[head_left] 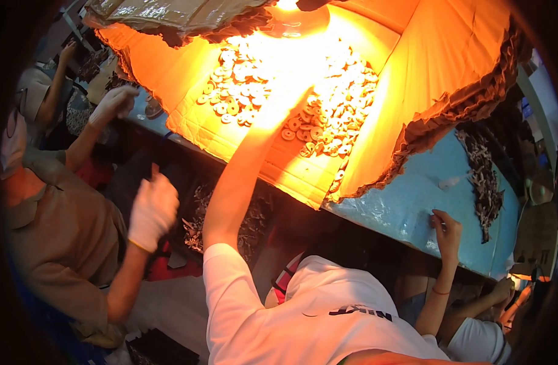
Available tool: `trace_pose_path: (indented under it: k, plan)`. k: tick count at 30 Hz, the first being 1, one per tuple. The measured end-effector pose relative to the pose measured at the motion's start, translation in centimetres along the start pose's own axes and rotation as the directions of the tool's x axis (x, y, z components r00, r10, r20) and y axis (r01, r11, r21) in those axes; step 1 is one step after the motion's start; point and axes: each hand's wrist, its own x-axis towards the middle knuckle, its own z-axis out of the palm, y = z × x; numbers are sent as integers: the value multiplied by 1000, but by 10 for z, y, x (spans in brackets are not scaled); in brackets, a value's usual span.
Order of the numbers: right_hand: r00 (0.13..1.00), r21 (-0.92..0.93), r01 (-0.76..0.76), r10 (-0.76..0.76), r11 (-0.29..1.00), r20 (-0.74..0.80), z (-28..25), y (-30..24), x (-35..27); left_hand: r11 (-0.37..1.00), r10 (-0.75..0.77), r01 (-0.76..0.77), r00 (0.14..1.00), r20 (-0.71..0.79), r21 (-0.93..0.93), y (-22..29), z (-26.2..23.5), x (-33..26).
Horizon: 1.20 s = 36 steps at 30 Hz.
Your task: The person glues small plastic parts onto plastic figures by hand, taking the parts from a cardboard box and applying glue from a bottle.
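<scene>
Left hand: the left hand [286, 104] is stretched far up into the middle of the frame, right at the heap of discs. The lamp glare washes it out, so I cannot tell how far it is open or whether it has hold of anything.
Left arm: bare, running from the white T-shirt [315, 316] at the lower edge up to the heap.
Discs: small pale ring-shaped discs [339, 103], each with a hole, lie heaped in the upper centre. The middle of the heap is lost in the glare.
Cardboard: the discs lie on a flattened cardboard sheet [279, 167], with torn cardboard flaps standing around it at upper left and right.
Lamp: a lamp [294, 18] hangs at the top edge over the heap, partly cut off.
Right hand: the right hand [447, 230], at centre right, rests with bent fingers on the near part of the blue table [406, 201], loosely open, with nothing seen in it.
Dark scraps: a strip of small dark pieces [482, 176] lies on the table at the right, too small to make out.
Co-worker: at the left sits a person in a brown shirt with two white-gloved hands [154, 210] raised, well apart from the discs.
Lower right: another person's arm [492, 295] is partly cut off at the rim.
</scene>
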Motion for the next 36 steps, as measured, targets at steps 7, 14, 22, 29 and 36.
trace_pose_path:
  k: [7, 14, 22, 29, 36]
  plan:
    - [1000, -30, 6, -6, 1000, 20, -1, -7, 1, 997, 58, -55, 996, -64, 47, -63, 121, 178]
    - [999, -43, 30, -29, 999, 15, 1, -5, 2, 1000, 20, -20, 997, -71, -2, -65, 117, 168]
    - [999, -24, 39, -39, 999, -15, 1, -6, -2, 988, -64, 52, 995, -78, -147, -59, 117, 173]
    - [998, -24, 56, -57, 998, -39, 3, -5, -2, 956, -140, 125, 989, -38, -264, -54, 116, 164]
    - [996, -41, 70, -72, 997, -49, 4, -5, -2, 905, -223, 205, 975, -6, -372, -54, 106, 153]
